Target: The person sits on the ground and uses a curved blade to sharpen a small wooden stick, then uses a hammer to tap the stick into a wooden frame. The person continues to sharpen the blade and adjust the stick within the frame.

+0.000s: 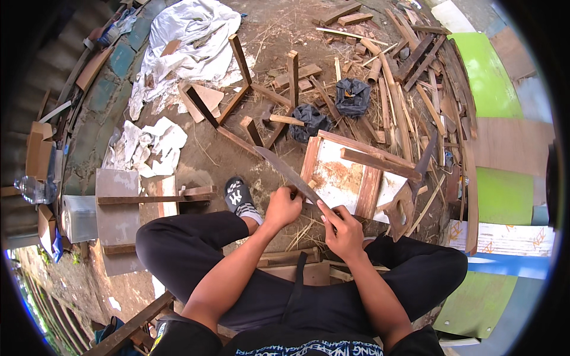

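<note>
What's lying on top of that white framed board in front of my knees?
A wooden slat lies across the white framed board, with reddish dust on it. The long blade and right hand cover its near corner.

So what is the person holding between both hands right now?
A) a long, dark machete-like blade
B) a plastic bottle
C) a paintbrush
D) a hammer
A: the left hand and right hand both grip a long dark blade that points away over the dirt ground; the hammer lies untouched among the wood scraps further off.
</note>
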A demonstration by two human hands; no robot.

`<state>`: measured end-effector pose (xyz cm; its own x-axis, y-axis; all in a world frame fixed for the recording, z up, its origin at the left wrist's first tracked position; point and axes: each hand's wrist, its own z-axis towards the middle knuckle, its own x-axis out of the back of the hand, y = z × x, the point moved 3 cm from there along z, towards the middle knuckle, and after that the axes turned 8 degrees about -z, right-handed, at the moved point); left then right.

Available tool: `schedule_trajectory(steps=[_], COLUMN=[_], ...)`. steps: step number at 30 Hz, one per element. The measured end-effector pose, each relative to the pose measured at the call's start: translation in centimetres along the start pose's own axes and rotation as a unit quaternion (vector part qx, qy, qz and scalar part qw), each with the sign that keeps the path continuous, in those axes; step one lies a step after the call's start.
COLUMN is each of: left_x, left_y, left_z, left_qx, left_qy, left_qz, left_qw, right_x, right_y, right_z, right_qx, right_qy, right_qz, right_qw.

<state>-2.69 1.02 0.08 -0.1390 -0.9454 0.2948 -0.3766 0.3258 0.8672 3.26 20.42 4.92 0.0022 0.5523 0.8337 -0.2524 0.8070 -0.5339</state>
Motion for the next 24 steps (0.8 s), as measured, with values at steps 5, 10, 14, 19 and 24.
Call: schedule_trajectory(steps=[5, 10, 14, 19, 24], left_x=[0.2, -0.1, 0.6, 0.0, 0.2], left_y=[0.1, 0.8, -0.9, 0.3, -0.2], left_z=[0.0, 0.0, 0.2, 0.1, 0.3], left_qx=[-0.008, 0.022, 0.006, 0.006, 0.020], left_qy=[0.011, -0.007, 0.017, 0.004, -0.006], left_qz=[0.024, 0.011, 0.032, 0.013, 0.018], left_qw=[1.000, 1.000, 0.999, 1.000, 1.000], right_x=[-0.2, -0.6, -0.1, -0.5, -0.7], right_y=[0.3, 1.1, -0.5, 1.0, 0.5], right_z=[0.0, -0.1, 0.5, 0.2, 0.0], right_qx=[0.006, -0.020, 0.039, -0.004, 0.012], right_qy=[0.013, -0.003, 0.029, 0.011, 0.010], right_qz=[-0.004, -0.025, -0.005, -0.025, -0.025], right_qw=[1.000, 0.999, 0.999, 1.000, 1.000])
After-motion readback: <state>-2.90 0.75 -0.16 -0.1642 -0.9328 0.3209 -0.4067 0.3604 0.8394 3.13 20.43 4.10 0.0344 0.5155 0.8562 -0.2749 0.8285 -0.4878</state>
